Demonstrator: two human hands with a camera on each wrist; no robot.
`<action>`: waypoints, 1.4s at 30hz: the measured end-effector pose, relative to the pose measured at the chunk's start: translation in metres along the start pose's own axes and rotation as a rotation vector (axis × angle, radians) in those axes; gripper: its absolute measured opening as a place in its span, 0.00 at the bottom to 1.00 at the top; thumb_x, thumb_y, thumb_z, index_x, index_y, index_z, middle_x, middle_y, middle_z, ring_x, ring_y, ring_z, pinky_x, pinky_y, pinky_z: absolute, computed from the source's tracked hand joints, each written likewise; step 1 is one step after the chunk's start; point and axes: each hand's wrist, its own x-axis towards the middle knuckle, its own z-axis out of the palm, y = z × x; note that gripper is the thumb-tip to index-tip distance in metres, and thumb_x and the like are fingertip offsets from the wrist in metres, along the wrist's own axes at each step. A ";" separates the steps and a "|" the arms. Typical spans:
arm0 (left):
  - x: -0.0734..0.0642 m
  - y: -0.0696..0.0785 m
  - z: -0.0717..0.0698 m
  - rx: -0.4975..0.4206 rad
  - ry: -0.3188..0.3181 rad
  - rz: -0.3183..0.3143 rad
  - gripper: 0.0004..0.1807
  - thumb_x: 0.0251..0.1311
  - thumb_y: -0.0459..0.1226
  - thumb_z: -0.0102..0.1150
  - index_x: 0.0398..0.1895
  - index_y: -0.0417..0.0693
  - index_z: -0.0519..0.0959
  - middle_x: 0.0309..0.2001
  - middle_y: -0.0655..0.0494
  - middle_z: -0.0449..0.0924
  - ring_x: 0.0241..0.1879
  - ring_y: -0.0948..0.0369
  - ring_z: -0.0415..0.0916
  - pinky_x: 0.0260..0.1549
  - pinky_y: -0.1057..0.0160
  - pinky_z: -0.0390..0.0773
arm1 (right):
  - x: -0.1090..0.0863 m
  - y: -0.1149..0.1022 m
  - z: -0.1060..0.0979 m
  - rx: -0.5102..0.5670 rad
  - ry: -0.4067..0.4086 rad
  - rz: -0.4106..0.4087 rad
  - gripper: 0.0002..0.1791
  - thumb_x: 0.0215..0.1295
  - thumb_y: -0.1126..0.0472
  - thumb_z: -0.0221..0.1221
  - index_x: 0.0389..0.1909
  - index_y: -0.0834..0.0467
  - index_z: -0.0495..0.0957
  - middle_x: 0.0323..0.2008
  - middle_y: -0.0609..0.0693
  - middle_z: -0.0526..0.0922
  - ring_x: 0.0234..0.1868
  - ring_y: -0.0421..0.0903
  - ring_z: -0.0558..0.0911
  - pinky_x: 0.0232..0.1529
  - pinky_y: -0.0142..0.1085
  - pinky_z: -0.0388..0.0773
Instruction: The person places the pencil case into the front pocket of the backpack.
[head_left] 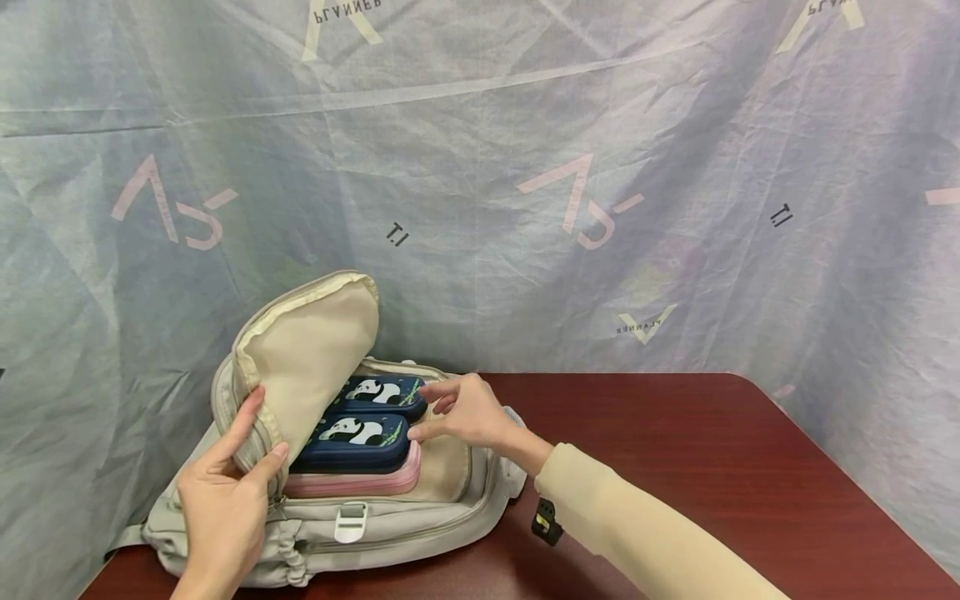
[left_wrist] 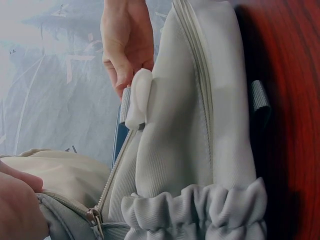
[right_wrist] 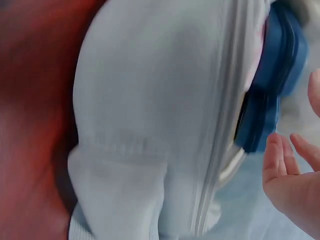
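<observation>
A light grey backpack (head_left: 405, 533) lies on the table with its front flap (head_left: 318, 358) lifted, showing the beige lining. My left hand (head_left: 225, 500) holds that flap by its zipped edge, thumb on the lining side. Inside are two navy pencil cases with panda pictures, a rear one (head_left: 386, 393) and a front one (head_left: 356, 446). Beneath the front case sits a pink case (head_left: 360, 485). My right hand (head_left: 472, 417) is at the right ends of the navy cases, fingers apart and gripping neither; contact is hard to tell. The flap covers the cases' left ends.
The dark red tabletop (head_left: 660, 483) extends to the right of the backpack. Behind hangs a grey printed cloth (head_left: 480, 167). A white buckle (head_left: 351, 522) is on the backpack's near side, and a zip pull (left_wrist: 95, 217) shows in the left wrist view.
</observation>
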 end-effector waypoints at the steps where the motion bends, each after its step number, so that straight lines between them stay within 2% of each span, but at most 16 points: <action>1: 0.000 0.000 0.000 0.003 -0.001 0.000 0.38 0.51 0.05 0.54 0.66 0.35 0.78 0.67 0.55 0.80 0.78 0.58 0.58 0.62 0.73 0.71 | 0.002 0.001 -0.004 -0.027 0.005 -0.003 0.32 0.50 0.58 0.83 0.58 0.61 0.87 0.50 0.53 0.90 0.49 0.55 0.87 0.45 0.37 0.84; 6: 0.001 0.001 0.000 0.012 -0.001 -0.004 0.38 0.51 0.05 0.54 0.66 0.36 0.79 0.67 0.55 0.80 0.78 0.58 0.57 0.62 0.73 0.71 | 0.012 0.010 -0.015 -0.118 0.004 -0.011 0.29 0.57 0.59 0.79 0.60 0.60 0.86 0.50 0.53 0.89 0.46 0.48 0.87 0.41 0.36 0.84; 12: 0.000 0.002 0.000 0.021 0.003 -0.016 0.38 0.51 0.05 0.55 0.66 0.36 0.79 0.67 0.56 0.80 0.78 0.59 0.57 0.62 0.73 0.71 | 0.024 0.017 -0.018 -0.130 -0.048 0.011 0.28 0.61 0.61 0.76 0.62 0.63 0.84 0.56 0.59 0.87 0.46 0.50 0.87 0.38 0.35 0.82; 19: 0.000 0.002 0.000 0.010 0.001 -0.009 0.38 0.51 0.05 0.54 0.66 0.35 0.79 0.67 0.54 0.80 0.77 0.58 0.60 0.60 0.74 0.73 | 0.035 0.017 -0.010 -0.136 -0.050 0.041 0.27 0.62 0.61 0.76 0.62 0.61 0.85 0.53 0.56 0.88 0.42 0.47 0.88 0.32 0.31 0.78; 26: 0.000 0.002 0.000 0.023 -0.009 -0.004 0.38 0.51 0.05 0.54 0.66 0.35 0.79 0.67 0.55 0.80 0.75 0.59 0.64 0.59 0.74 0.74 | 0.038 0.016 0.000 -0.099 -0.032 0.034 0.25 0.62 0.65 0.75 0.60 0.64 0.84 0.48 0.57 0.90 0.36 0.40 0.86 0.32 0.30 0.77; 37: -0.001 0.003 0.001 0.024 -0.010 0.006 0.38 0.51 0.05 0.53 0.65 0.34 0.79 0.66 0.55 0.80 0.75 0.59 0.64 0.61 0.73 0.72 | 0.039 0.011 0.007 -0.128 -0.020 0.076 0.24 0.64 0.61 0.75 0.61 0.59 0.85 0.50 0.52 0.89 0.41 0.41 0.86 0.36 0.33 0.80; 42: -0.001 0.003 0.002 0.028 -0.013 0.004 0.38 0.51 0.05 0.54 0.65 0.34 0.79 0.66 0.55 0.81 0.75 0.58 0.63 0.61 0.73 0.72 | 0.041 0.010 0.010 -0.128 -0.015 0.060 0.24 0.63 0.62 0.75 0.60 0.60 0.86 0.50 0.52 0.89 0.42 0.42 0.87 0.35 0.32 0.79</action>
